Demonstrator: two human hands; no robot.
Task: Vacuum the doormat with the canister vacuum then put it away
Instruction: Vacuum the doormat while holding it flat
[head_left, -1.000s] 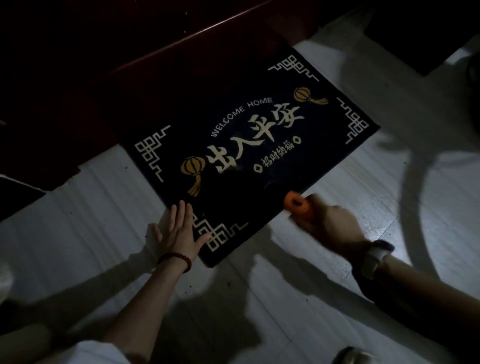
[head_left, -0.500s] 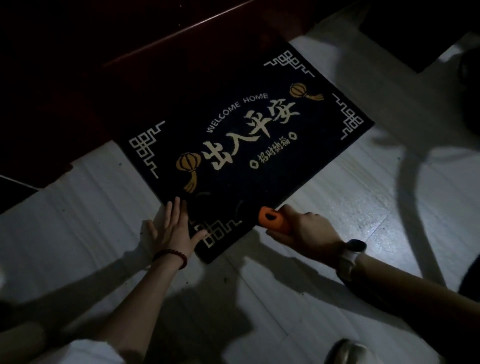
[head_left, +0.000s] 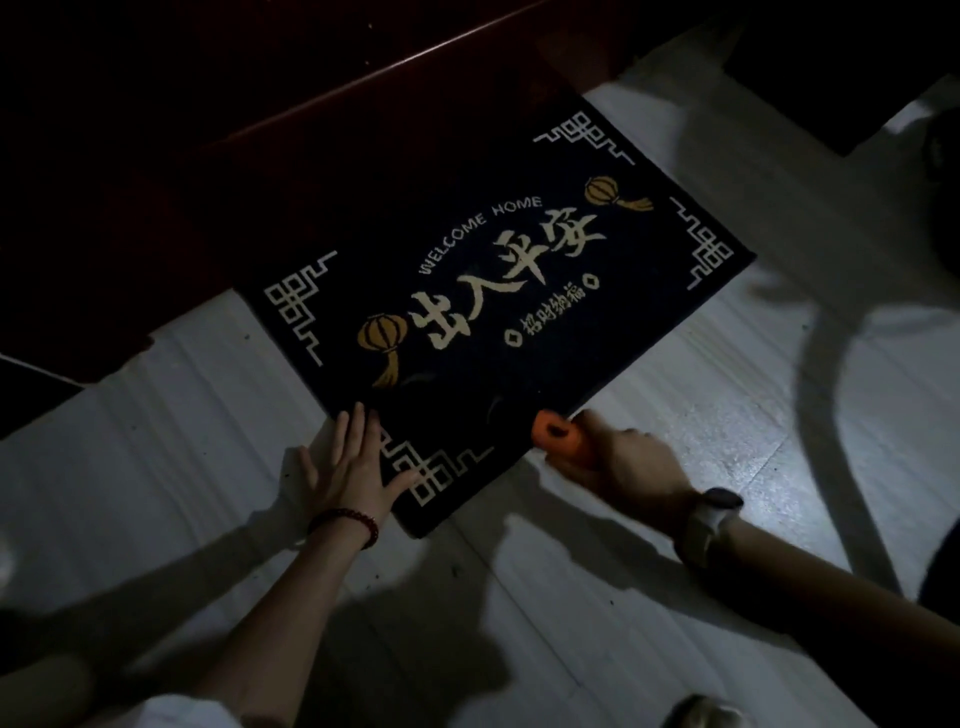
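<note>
A dark doormat (head_left: 467, 249) with pale "WELCOME HOME" lettering and gold lanterns lies slanted on the pale floor. My left hand (head_left: 350, 467) is flat and spread, pressing on the mat's near left edge by the corner pattern. My right hand (head_left: 621, 462) is closed around an orange vacuum nozzle (head_left: 558, 439), whose tip touches the mat's near edge. A dark hose (head_left: 831, 415) curves away over the floor to the right. The canister itself is not clearly visible in the dim light.
A dark red wooden door or threshold (head_left: 260, 130) runs along the mat's far side. Pale floor tiles (head_left: 701, 395) with small dark specks surround the mat. A dark shape (head_left: 940, 166) sits at the far right edge. Deep shadows cover the near floor.
My right hand slid the orange nozzle leftward along the mat's near edge, from beside its middle toward the near corner. My left hand stayed pressed on the mat.
</note>
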